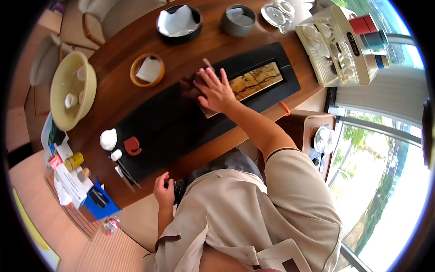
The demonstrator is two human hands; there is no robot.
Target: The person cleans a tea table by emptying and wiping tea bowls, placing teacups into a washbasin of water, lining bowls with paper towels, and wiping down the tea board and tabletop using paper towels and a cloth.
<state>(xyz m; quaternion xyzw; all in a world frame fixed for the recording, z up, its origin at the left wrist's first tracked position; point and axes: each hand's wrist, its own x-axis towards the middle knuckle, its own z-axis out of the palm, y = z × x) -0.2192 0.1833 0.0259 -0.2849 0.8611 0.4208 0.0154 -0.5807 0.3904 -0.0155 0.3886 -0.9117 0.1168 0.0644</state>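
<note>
My right hand [216, 92] lies flat with fingers spread over a long tea tray with a gold, dark-veined panel [256, 80]. Beside and partly under its fingers is a dark reddish-brown patch [190, 87], perhaps a cloth; I cannot make out its kind. A small stick-like piece [208, 63] pokes out just beyond the fingertips. Down by the near table edge, my left hand [164, 190] hangs with loosely bent fingers, apart and with nothing visible in them. The tray rests on a black table runner [158, 124].
A wooden bowl [134, 74], a black bowl [198, 28] and a grey pot [235, 30] line the far side. Left stands a cream basin [58, 97] with cups. A cup cabinet [324, 78] stands right. A red piece [132, 146] and white cup [108, 139] lie left.
</note>
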